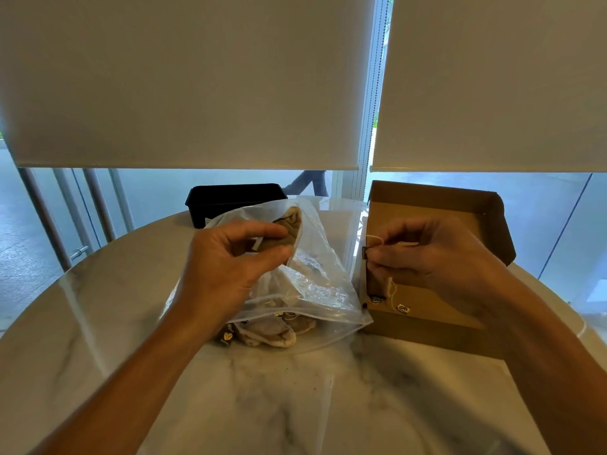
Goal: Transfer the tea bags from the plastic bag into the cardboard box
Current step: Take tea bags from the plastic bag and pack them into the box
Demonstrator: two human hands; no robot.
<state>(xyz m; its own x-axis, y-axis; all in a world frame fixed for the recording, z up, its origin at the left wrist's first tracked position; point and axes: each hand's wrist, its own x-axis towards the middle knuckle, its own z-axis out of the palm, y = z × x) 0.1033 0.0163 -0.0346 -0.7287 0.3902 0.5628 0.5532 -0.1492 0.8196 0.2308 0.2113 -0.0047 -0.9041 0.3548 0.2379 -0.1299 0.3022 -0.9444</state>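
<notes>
- The tea bag [285, 233] in work is held up above the plastic bag [308, 284], in the left hand [230, 261]. Thumb and fingers of this hand are curled around its lower end, and its long axis goes up and to the right, away from the palm.
- The cardboard box [437, 310] lies to the right of this tea bag, just beside the plastic bag. To bring it there, the left hand must, as it seems, travel to the right over the bag edge.
- The right hand [433, 257] is nearer to the box: it hangs over the open inside. Its fingertips are pressed together on a thin white string [374, 239] with a small dark tag [365, 252]. A second tea bag [377, 285] hangs under it, partly hidden.
- The tea bags look soft, flat and pale brown, with rounded ends. Several more [269, 333] lie at the lower mouth of the plastic bag, some partly out on the marble table [295, 405].
- The plastic bag is clear, wrinkled and limp.
- Behind it stands a black tray [230, 198].
</notes>
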